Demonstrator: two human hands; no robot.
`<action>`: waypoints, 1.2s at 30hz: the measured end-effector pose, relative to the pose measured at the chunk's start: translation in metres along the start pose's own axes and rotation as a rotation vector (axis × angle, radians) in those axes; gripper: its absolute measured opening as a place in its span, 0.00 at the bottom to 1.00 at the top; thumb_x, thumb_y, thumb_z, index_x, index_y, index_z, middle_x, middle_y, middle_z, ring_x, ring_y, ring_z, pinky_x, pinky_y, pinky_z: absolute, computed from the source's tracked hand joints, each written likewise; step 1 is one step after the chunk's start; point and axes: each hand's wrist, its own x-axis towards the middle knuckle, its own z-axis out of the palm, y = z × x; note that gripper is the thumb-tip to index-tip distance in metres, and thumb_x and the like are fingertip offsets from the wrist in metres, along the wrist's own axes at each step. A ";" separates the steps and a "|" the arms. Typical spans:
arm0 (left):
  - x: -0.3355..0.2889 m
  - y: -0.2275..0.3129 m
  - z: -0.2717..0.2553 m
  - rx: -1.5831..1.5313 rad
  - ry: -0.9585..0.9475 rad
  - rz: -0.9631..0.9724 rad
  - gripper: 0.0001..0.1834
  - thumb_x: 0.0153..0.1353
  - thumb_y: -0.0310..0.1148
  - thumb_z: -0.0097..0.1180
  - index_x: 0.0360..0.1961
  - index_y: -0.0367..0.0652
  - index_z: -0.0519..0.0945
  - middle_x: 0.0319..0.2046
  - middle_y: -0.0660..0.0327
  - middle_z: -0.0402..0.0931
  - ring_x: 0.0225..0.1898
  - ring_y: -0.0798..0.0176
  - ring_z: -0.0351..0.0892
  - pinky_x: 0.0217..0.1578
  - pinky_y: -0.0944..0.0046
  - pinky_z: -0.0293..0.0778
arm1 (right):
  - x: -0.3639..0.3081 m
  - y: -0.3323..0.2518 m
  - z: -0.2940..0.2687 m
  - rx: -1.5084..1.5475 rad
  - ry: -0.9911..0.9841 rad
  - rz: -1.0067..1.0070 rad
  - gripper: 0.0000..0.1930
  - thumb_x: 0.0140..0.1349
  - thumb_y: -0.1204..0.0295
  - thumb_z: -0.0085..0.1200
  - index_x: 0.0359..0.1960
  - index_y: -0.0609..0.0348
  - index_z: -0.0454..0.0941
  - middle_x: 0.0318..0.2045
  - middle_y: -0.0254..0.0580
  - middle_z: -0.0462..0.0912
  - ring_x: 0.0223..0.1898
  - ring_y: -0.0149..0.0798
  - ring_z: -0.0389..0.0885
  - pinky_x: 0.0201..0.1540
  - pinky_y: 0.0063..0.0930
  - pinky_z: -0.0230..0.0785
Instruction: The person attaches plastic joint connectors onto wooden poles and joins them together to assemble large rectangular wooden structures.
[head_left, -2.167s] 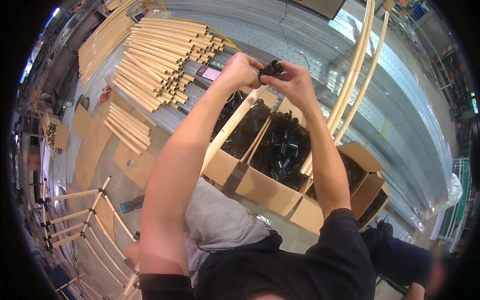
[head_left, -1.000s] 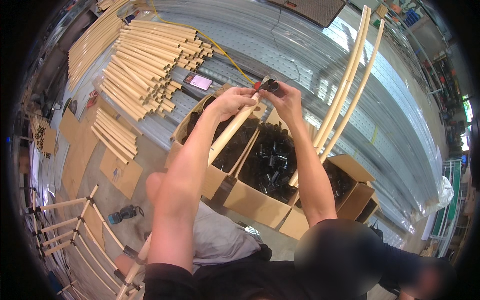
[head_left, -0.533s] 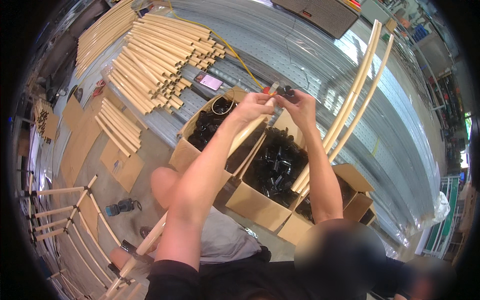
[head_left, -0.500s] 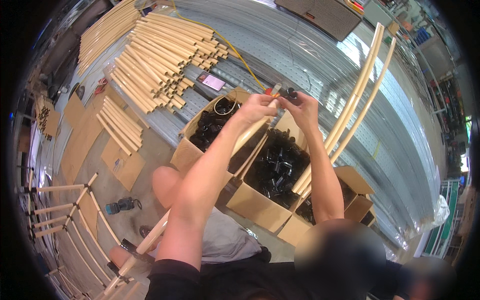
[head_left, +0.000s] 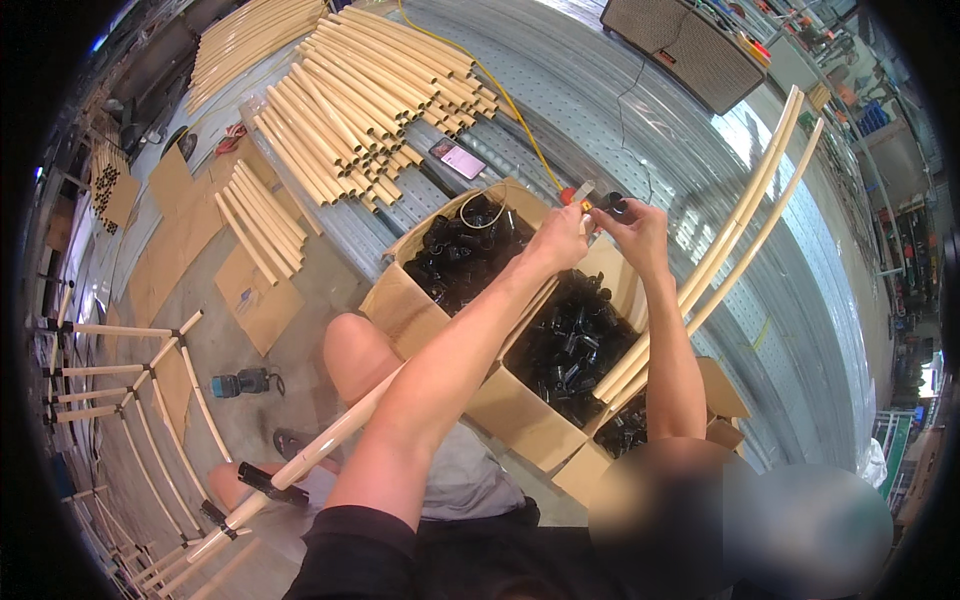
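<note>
My left hand [head_left: 562, 240] is closed round the upper end of a long beige pipe [head_left: 335, 430]. The pipe slants up from the lower left, and my forearm covers much of it. Black clamp-like fittings [head_left: 272, 484] sit on its lower part. Close beside, my right hand [head_left: 640, 238] has its fingers pinched together at the pipe's end; what they hold is too small to tell. Just beyond the fingertips are a small black round piece [head_left: 615, 203], a flat silvery piece [head_left: 585, 189] and a red part [head_left: 567, 196].
Cardboard boxes [head_left: 520, 415] of black fittings [head_left: 570, 340] stand below my hands. Loose pipes [head_left: 735, 235] lean at the right; more pipes [head_left: 370, 95] are stacked far left beside a phone [head_left: 458, 157]. A pipe frame [head_left: 110, 370] and a power tool [head_left: 240, 383] are at the left.
The view has shifted, so the scene sits farther right. Both hands stay together at the pipe's end. The pipe stretch beside my left forearm is now mostly hidden behind it.
</note>
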 end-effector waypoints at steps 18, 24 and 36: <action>-0.005 -0.004 0.004 -0.200 0.054 0.023 0.19 0.56 0.31 0.62 0.49 0.34 0.79 0.42 0.47 0.83 0.43 0.52 0.85 0.45 0.57 0.77 | 0.002 -0.003 -0.007 0.052 -0.138 0.037 0.15 0.55 0.64 0.69 0.36 0.63 0.87 0.21 0.43 0.84 0.22 0.27 0.77 0.27 0.27 0.68; -0.002 -0.003 -0.006 -0.309 -0.106 0.005 0.26 0.55 0.28 0.62 0.57 0.38 0.77 0.43 0.57 0.83 0.31 0.70 0.81 0.28 0.67 0.77 | 0.017 0.011 0.004 -0.118 -0.101 -0.016 0.16 0.55 0.61 0.69 0.31 0.64 0.86 0.23 0.51 0.84 0.23 0.45 0.81 0.29 0.33 0.72; 0.002 0.007 -0.027 -0.038 -0.262 0.000 0.36 0.59 0.33 0.64 0.66 0.31 0.67 0.59 0.41 0.74 0.63 0.50 0.73 0.63 0.58 0.67 | -0.005 -0.028 -0.026 0.649 0.117 0.384 0.17 0.60 0.62 0.68 0.29 0.69 0.84 0.26 0.43 0.86 0.23 0.30 0.83 0.27 0.21 0.77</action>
